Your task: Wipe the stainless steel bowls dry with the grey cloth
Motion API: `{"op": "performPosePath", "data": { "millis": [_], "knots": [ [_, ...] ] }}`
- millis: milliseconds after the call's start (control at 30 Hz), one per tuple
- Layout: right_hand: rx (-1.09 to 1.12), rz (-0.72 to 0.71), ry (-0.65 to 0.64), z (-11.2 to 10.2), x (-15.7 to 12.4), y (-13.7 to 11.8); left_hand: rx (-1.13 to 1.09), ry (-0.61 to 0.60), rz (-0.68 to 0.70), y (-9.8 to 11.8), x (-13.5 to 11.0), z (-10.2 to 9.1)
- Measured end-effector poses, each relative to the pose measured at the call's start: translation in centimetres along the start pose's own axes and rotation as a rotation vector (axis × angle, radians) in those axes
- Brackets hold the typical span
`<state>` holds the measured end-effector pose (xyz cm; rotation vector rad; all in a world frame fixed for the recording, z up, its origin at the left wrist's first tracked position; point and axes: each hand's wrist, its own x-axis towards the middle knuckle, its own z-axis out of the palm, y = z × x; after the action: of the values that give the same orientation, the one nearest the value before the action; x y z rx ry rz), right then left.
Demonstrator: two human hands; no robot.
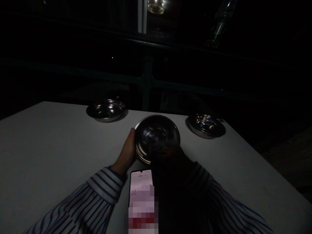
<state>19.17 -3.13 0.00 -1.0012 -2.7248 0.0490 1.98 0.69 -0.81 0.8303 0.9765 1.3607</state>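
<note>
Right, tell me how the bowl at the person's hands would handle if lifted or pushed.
The bowl looks like shiny metal, so it should be stiff rather than floppy. Its glossy surface may slip a little against the left hand. Given its round rim, it could roll if stood on edge.

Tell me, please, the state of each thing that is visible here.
Middle bowl, held
Left hand, gripping the middle bowl's left side
Right hand, shadowed at the middle bowl, grip unclear
Left bowl, upright on table
Right bowl, upright on table
Phone, screen lit
Lamp, lit
</note>
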Motion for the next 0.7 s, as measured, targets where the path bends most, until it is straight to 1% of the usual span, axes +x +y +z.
{"op": "performPosePath", "data": {
  "millis": [67, 133, 200, 333, 400, 533, 633, 700],
  "knots": [
    [0.014, -0.008, -0.009, 0.5, 0.7, -0.2, -0.017, 0.007, -0.046, 0.1, -0.3, 0.2],
    [0.023, -0.015, -0.017, 0.9, 1.4, -0.5, -0.024, 0.0, -0.062, 0.2, -0.3, 0.2],
    [0.025, -0.016, -0.023, 0.9, 1.5, -0.5, -0.021, -0.014, -0.05, 0.1, -0.1, -0.2],
    [0.0, 0.012, -0.038, 0.1, 0.4, 0.4, 0.034, 0.003, 0.021, -0.1, 0.5, -0.7],
    [0.002, 0.034, -0.033, 0.2, 0.4, 0.5, 0.05, 0.002, 0.037, -0.1, 0.5, -0.6],
    [0.084, 0.003, -0.03, 0.9, 1.4, -0.2, 0.025, -0.033, 0.029, 0.2, 0.1, -0.1],
    [0.009, 0.064, -0.029, 0.6, 1.3, -0.5, 0.039, -0.014, 0.047, 0.1, 0.1, -0.3],
    [-0.039, 0.114, -0.017, 0.2, 0.9, -0.3, 0.033, -0.024, 0.069, -0.1, 0.2, -0.4]
  ]
}}
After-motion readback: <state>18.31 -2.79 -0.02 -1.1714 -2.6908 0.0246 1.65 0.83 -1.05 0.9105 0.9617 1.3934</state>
